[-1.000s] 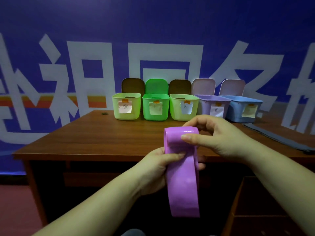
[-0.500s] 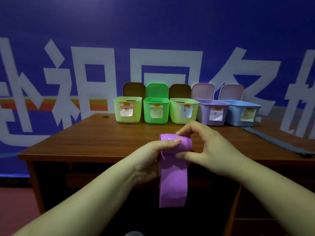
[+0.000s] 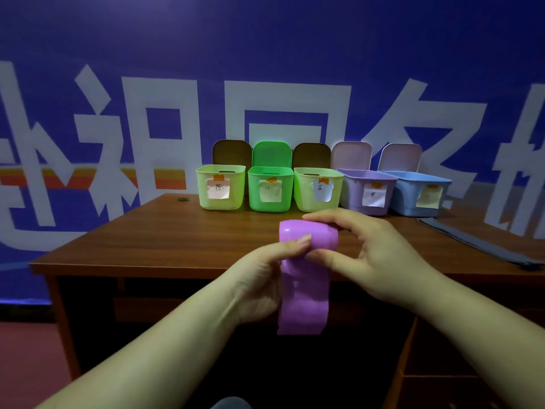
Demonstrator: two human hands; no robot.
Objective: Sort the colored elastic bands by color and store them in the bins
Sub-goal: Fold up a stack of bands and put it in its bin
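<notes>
The hanging tail of the purple band (image 3: 303, 293) is shorter than half a second ago as the left hand (image 3: 265, 278) and right hand (image 3: 365, 255), both pinching it, roll it before the table (image 3: 165, 240). It is not yet in the purple bin (image 3: 365, 191); what the bins hold is hidden.

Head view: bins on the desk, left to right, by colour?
Yellow-green bin → bright green bin → second yellow-green bin → purple bin → blue bin. All lids up, a paper label on each front.
</notes>
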